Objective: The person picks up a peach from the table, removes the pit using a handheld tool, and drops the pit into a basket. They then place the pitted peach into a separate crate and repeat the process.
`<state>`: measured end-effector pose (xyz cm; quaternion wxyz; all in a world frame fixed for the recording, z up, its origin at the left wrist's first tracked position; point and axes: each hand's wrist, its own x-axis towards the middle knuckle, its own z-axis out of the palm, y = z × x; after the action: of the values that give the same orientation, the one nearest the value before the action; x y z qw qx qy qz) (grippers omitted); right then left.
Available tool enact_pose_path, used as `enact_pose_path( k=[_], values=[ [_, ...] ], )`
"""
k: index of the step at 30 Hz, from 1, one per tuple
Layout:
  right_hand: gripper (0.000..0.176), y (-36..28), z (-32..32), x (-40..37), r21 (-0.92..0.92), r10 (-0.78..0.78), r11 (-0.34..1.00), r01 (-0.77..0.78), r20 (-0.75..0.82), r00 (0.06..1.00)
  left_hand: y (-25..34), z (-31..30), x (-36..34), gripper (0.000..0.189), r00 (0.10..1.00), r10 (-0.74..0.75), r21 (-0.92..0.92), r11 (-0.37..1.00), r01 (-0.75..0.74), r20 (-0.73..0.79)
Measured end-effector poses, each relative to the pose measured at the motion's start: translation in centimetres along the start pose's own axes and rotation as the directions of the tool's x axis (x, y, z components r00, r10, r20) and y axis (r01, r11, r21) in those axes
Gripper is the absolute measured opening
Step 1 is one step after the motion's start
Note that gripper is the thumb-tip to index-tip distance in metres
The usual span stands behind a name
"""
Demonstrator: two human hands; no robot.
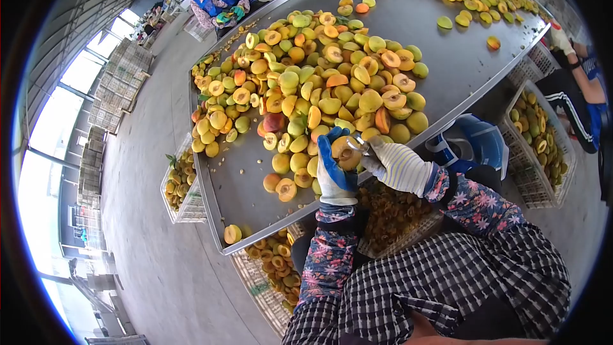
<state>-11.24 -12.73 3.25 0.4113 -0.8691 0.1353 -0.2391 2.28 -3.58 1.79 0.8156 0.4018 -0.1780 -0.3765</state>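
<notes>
My left hand point(337, 172), in a blue and white glove, is closed round a cut yellow peach half point(345, 153) above the near edge of the metal table. Its cut face is turned toward my right hand point(400, 165), which wears a striped white glove. That hand grips a small metal tool point(358, 145), whose tip is at the fruit; the rest of the tool is hidden by the fingers. Just beyond both hands lies a large pile of yellow and green peaches point(310, 83), many of them cut in half.
The metal table point(461, 67) has a raised rim. Below its near edge stand a crate of fruit halves point(258, 281) and a crate of brownish pieces point(393, 243). Another fruit crate point(565, 182) is at right. One person point(220, 0) works at far left, another point(584, 76) at right.
</notes>
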Motion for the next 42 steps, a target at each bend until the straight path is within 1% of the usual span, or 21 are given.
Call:
enact_pose_path(
  k=[1,3,4,5,7,9,11,12,13,15,16,18,20,22,23,24,26,28,32,36,42],
  values=[
    [0.032,-0.2,-0.4,0.1,-0.029,0.006,1.000,-0.006,0.001,1.000,0.3,0.4,-0.2,0.041,1.000,0.030,0.103,0.994,-0.030,0.004],
    [0.039,-1.2,-0.7,0.5,0.021,0.016,1.000,-0.015,-0.036,0.999,1.1,1.3,-0.6,0.034,0.992,-0.125,-0.152,0.981,0.121,-0.016],
    [0.043,-1.6,-0.7,0.9,0.047,0.019,0.999,-0.017,-0.055,0.998,1.5,1.8,-0.9,0.032,0.998,0.054,0.249,0.966,-0.062,0.040],
    [0.046,-1.7,-0.6,1.3,-0.004,0.056,0.998,-0.056,-0.054,0.997,1.8,2.3,-1.3,0.032,0.967,0.197,0.592,0.764,-0.256,0.163],
    [0.053,-2.3,-0.7,2.0,-0.105,0.134,0.985,-0.140,-0.063,0.989,2.4,3.1,-1.6,0.035,0.884,0.300,0.821,0.348,-0.453,0.360],
    [0.059,-1.5,-1.2,2.5,0.057,0.250,0.967,-0.249,-0.005,0.968,2.5,3.7,-1.7,0.042,0.835,0.346,0.833,0.208,-0.513,0.427],
    [0.057,0.7,0.2,2.8,0.193,0.204,0.962,-0.193,-0.037,0.978,1.4,2.9,-1.7,0.046,0.903,0.285,0.752,0.503,-0.426,0.320],
    [0.050,0.1,-0.1,2.7,0.486,0.248,0.841,-0.235,0.039,0.968,1.8,3.4,-2.0,0.047,0.941,0.218,0.718,0.608,-0.339,0.260],
    [0.047,0.4,-0.1,2.7,0.467,0.255,0.849,-0.249,0.053,0.966,1.9,3.4,-2.1,0.048,0.971,0.118,0.586,0.780,-0.221,0.209],
    [0.043,1.1,-0.3,2.7,0.422,0.268,0.864,-0.275,0.078,0.960,1.9,2.8,-1.9,0.049,0.982,-0.119,0.124,0.987,0.101,0.146],
    [0.038,1.1,-0.4,2.6,0.458,0.294,0.834,-0.308,0.105,0.950,1.8,2.2,-1.6,0.049,0.952,-0.248,-0.186,0.942,0.281,0.180],
    [0.030,0.7,-0.6,2.3,0.522,0.338,0.769,-0.368,0.156,0.928,1.2,0.5,-1.0,0.049,0.959,-0.065,0.395,0.917,-0.052,0.277],
    [0.028,-1.8,-2.8,2.2,0.519,0.366,0.730,-0.445,0.253,0.896,1.6,0.1,-0.6,0.045,0.958,-0.030,0.461,0.881,-0.110,0.286],
    [0.027,-3.1,-4.5,1.5,0.563,0.301,0.665,-0.490,0.399,0.866,2.6,0.4,-0.6,0.038,0.974,-0.137,0.042,0.990,0.132,0.181],
    [0.028,-3.4,-5.8,1.3,0.519,0.234,0.657,-0.547,0.550,0.802,2.9,0.4,-0.7,0.038,0.981,0.020,0.271,0.960,-0.073,0.194],
    [0.028,-3.1,-5.2,1.4,0.431,0.184,0.819,-0.378,0.427,0.885,3.0,0.3,-1.0,0.038,0.958,0.163,0.478,0.839,-0.260,0.236],
    [0.027,-2.0,-3.3,0.8,0.229,0.041,0.970,-0.087,0.199,0.979,3.2,0.9,-1.1,0.046,0.999,-0.029,0.045,0.999,0.027,0.035],
    [0.027,-1.8,-2.1,0.7,0.045,-0.115,0.992,0.115,-0.003,0.993,3.6,1.4,-1.2,0.049,0.998,-0.012,0.110,0.994,0.005,0.064],
    [0.027,-3.0,-1.4,0.5,-0.206,-0.020,0.978,0.038,0.091,0.996,3.0,1.4,-1.6,0.049,0.987,0.106,0.328,0.934,-0.139,0.118],
    [0.033,-2.6,-0.1,0.4,-0.227,-0.118,0.966,0.122,0.030,0.993,1.7,0.2,-0.9,0.049,0.917,0.323,0.687,0.613,-0.390,0.233],
    [0.036,-1.7,0.2,0.4,-0.228,-0.089,0.966,0.120,0.140,0.986,2.0,-1.0,-0.8,0.038,0.991,0.089,0.537,0.834,-0.128,0.099]
  ],
)
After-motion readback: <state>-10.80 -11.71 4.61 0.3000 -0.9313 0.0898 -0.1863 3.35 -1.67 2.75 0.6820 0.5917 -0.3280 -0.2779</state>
